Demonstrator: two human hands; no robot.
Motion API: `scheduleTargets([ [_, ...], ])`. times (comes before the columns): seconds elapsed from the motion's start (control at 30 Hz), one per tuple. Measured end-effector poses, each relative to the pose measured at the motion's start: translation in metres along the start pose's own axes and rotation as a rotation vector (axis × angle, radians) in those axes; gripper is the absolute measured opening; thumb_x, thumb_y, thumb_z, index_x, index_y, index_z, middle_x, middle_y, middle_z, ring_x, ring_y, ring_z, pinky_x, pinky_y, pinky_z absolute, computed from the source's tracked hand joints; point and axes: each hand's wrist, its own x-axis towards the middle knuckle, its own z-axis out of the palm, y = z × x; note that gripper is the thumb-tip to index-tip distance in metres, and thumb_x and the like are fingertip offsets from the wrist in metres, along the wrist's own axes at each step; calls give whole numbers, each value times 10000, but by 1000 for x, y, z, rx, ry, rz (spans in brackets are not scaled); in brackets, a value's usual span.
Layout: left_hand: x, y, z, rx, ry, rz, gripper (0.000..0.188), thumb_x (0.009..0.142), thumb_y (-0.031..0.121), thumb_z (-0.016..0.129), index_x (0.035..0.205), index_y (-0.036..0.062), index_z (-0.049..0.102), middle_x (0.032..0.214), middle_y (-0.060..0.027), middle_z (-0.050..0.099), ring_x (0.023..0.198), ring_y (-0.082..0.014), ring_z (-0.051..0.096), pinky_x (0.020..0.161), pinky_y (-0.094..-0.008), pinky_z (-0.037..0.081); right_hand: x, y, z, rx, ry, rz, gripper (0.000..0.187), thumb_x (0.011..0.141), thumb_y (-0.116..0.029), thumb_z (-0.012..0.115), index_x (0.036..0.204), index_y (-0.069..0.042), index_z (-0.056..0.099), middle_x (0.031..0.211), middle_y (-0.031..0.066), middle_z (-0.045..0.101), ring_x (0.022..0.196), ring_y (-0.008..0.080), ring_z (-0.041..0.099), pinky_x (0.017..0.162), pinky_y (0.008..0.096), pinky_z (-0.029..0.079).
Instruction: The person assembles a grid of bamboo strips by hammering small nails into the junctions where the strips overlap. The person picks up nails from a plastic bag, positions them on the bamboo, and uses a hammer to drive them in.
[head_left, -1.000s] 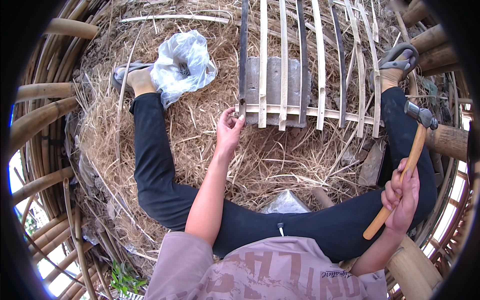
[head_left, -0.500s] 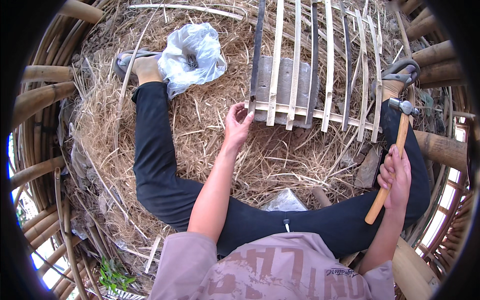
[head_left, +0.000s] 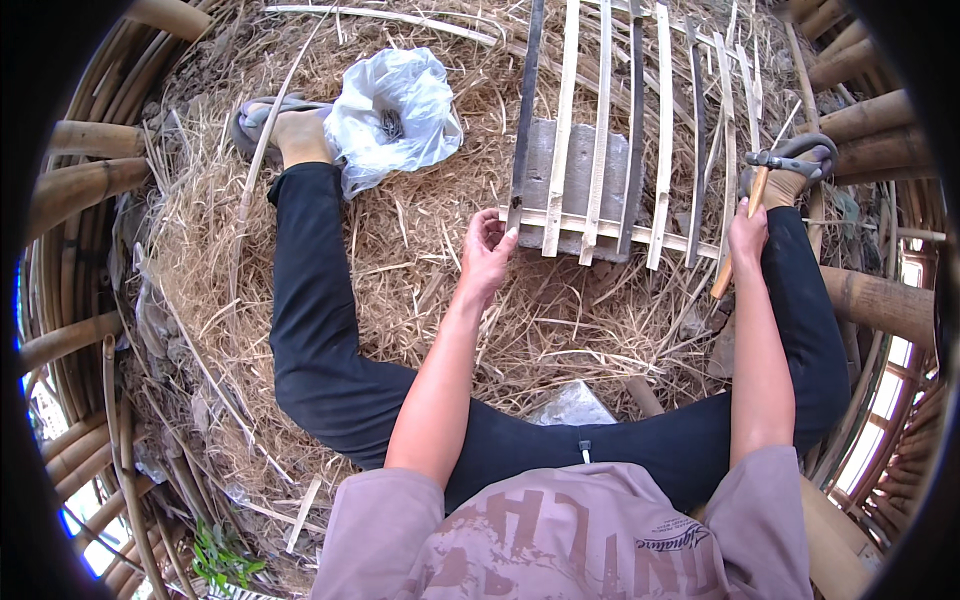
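Observation:
My right hand (head_left: pixel 748 238) is closed round the wooden handle of a hammer (head_left: pixel 758 188), its metal head up beside my right foot. At the left end of a pale cross strip (head_left: pixel 570 222), my left hand (head_left: pixel 488 250) pinches the corner where a dark slat (head_left: pixel 521 130) crosses it. Several light and dark wooden or bamboo slats (head_left: pixel 600 130) run away from me across that strip, forming a rack. A grey concrete block (head_left: pixel 540 165) lies beneath the rack's left part.
A translucent plastic bag (head_left: pixel 410 85) with thin dark pieces, perhaps nails, stands by my left foot. Dry straw (head_left: pixel 400 290) covers the ground between my spread legs. Bamboo poles (head_left: pixel 885 300) curve round both sides. A shiny block-like thing (head_left: pixel 575 403) lies close to my lap.
My right hand has moved forward and left with the hammer, from beside my right thigh to the rack's right end. My left hand keeps its hold on the corner.

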Motion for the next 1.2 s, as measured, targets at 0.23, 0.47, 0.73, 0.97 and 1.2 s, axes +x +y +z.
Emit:
scheduleTargets([
  [0.23,-1,-2,-5,-1,5,-14,396,951,86,668,1302,58,486,1106,-82,631,939,-143,612,764,-301,539,-13,-7,-2,107,-20,-10,410,1003,-341,541,1151,33,618,1075,292,676,1039,461,641,923,498,476],
  [0.47,5,-11,-5,79,-22,20,408,963,131,671,1314,118,463,1197,-39,606,996,-123,590,776,-304,512,-13,-3,3,83,18,-40,359,994,-319,567,1074,26,628,1014,283,681,984,467,649,878,502,487],
  [0.73,2,-2,-5,39,-19,-38,375,955,126,678,1278,92,491,1160,-29,626,968,-117,595,768,-302,502,-21,-19,5,148,74,-118,335,988,-293,581,1005,39,626,929,258,670,913,453,646,823,504,480],
  [0.97,-2,9,-1,24,49,-70,446,942,207,700,1303,40,496,1128,-70,629,957,-129,605,742,-281,504,-27,-41,-1,214,98,-120,330,989,-292,586,966,35,622,873,247,658,849,447,642,777,510,472],
  [1.2,23,47,-34,184,486,234,381,981,220,628,1246,-31,518,1084,-102,589,941,-177,561,794,-344,509,-26,-54,-8,280,132,-125,354,996,-318,587,972,34,618,812,230,648,779,413,643,728,488,476],
])
